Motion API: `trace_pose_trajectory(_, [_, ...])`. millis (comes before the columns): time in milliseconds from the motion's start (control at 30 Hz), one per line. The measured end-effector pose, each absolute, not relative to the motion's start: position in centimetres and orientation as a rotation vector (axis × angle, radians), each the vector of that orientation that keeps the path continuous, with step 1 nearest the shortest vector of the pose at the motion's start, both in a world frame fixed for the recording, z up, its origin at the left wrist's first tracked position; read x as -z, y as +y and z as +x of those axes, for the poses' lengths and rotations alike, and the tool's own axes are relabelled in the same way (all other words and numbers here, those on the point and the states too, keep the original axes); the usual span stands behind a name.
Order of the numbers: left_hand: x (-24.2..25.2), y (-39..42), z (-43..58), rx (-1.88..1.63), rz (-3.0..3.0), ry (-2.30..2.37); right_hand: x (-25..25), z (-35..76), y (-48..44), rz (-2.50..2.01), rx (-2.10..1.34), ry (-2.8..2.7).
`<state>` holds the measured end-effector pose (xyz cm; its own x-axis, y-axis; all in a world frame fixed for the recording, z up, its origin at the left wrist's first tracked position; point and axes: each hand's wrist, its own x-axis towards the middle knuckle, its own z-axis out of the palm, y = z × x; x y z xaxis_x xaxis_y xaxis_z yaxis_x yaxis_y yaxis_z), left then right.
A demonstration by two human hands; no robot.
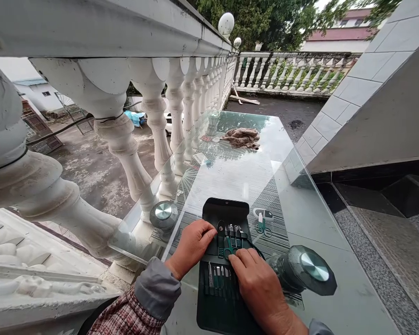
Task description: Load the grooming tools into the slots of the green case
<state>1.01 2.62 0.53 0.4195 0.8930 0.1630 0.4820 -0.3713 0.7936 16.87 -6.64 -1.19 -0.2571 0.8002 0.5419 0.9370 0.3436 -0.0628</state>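
Observation:
A black manicure case [226,207] lies unfolded on the glass table. Nail clippers [237,230] stand in its upper loops, and several slim tools [218,277] sit in a row in the lower half. My left hand [192,245] is closed at the case's left edge, thumb and fingers pinched on it. Small green-handled scissors [228,250] lie over the case's middle, and the closed fingers of my right hand [258,281] are at their handle loops. To the right, on the glass, rest another green-handled pair of scissors [263,228] and a white-and-black item [263,213] of unclear kind.
The glass tabletop [310,218] has round metal-capped supports, one left [164,215] and one right [309,270]. A crumpled brown cloth [242,138] lies toward the far end. White balusters [157,116] line the left side; a tiled slanting wall [363,83] rises at right.

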Motion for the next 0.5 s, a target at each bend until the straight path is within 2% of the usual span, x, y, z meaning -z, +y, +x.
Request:
trace_pose_trajectory(167, [-0.5,2.7,1.1,-0.788,2.007,1.161,1.1,16.7,-6.7,-1.471,0.406,-2.12])
trace_pose_trajectory(333, [-0.7,2.6,1.0,-0.776,1.999,1.164,0.3,18.3,-6.5,-1.426,0.208,-1.995])
trace_pose_trajectory(500, [-0.9,2.6,0.9,-0.761,1.991,1.164,-0.1,21.0,-5.6,-1.596,0.102,-1.723])
